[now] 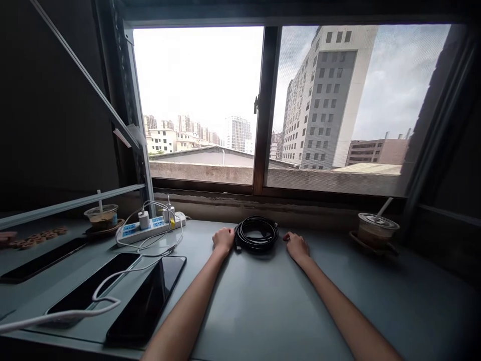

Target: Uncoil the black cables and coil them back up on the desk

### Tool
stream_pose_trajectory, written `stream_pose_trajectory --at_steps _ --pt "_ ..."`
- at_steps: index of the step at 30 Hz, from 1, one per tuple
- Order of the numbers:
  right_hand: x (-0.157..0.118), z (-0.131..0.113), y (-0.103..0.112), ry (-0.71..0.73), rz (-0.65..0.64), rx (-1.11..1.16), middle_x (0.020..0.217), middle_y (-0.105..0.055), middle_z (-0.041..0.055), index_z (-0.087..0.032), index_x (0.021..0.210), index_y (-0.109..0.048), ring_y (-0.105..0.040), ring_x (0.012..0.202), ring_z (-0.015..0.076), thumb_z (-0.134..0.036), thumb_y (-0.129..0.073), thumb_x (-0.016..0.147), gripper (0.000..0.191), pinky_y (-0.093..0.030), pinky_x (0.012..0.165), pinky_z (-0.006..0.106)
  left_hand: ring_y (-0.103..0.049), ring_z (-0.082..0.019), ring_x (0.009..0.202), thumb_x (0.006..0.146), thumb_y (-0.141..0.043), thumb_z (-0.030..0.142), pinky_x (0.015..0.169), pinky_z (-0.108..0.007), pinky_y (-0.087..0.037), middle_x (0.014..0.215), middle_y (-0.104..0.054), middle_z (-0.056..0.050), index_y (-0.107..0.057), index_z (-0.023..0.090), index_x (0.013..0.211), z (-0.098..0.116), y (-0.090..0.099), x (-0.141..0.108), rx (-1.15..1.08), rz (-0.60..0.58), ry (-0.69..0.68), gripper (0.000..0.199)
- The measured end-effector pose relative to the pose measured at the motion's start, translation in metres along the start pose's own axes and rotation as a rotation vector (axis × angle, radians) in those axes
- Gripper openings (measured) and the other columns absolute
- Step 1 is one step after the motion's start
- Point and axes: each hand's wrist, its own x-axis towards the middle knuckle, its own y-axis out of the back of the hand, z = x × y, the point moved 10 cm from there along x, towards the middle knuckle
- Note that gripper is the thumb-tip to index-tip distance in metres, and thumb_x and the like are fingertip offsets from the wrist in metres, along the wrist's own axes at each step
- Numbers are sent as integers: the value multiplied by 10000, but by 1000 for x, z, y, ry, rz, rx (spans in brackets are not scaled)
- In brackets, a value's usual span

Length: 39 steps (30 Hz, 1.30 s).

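A coiled black cable (257,234) lies on the grey-blue table in front of me, its plug ends showing at the rim of the coil. My left hand (224,238) rests closed in a fist right at the coil's left side; whether it touches the loops I cannot tell. To the right of the coil, a small gap away from it, my right hand (296,245) lies on the table with its fingers loosely bent and a little apart, holding nothing.
On the left are a white power strip (150,228) with chargers, a white cable (108,276), a black phone (146,301) and other dark devices. Another person's hand (6,237) shows near small round pieces (39,236). Lidded cups (377,229) stand at both sides. A window lies behind.
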Motion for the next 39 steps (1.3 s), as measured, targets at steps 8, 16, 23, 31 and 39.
stream_pose_trajectory --at_steps 8,16,23,31,39 --pt "1 2 -3 1 -10 -8 1073 -618 51 -219 985 -639 -514 1011 227 -106 -339 846 349 -362 831 312 -631 -230 884 864 -312 307 668 -273 -403 964 -697 -97 -704 199 858 1 -1 -1 -1 0 -12 407" --pt "1 2 -2 -8 1 -16 1061 -620 54 -225 977 -640 -523 1006 220 -98 -364 837 334 -368 804 309 -632 -238 884 862 -321 316 676 -279 -409 967 -694 -109 -701 189 850 1 -2 0 3 -8 -5 401" --pt "1 0 0 -3 4 -9 1059 -624 62 -217 973 -645 -528 1001 221 -90 -368 842 331 -359 802 304 -636 -239 880 858 -322 311 680 -282 -415 939 -700 -105 -711 197 870 0 0 1 -11 1 -4 405" --pt "0 0 0 0 -3 -1 1070 -614 56 -222 975 -643 -521 1005 216 -79 -357 829 351 -358 817 302 -633 -240 884 853 -320 309 678 -285 -415 943 -699 -100 -718 213 883 -2 -3 3 -18 18 -7 411" --pt "-3 -2 3 -7 -6 2 1066 -615 65 -215 970 -643 -519 1006 224 -80 -356 835 344 -357 810 303 -633 -243 884 855 -330 313 679 -286 -416 946 -699 -103 -718 208 876 -2 -2 3 -19 17 -5 402"
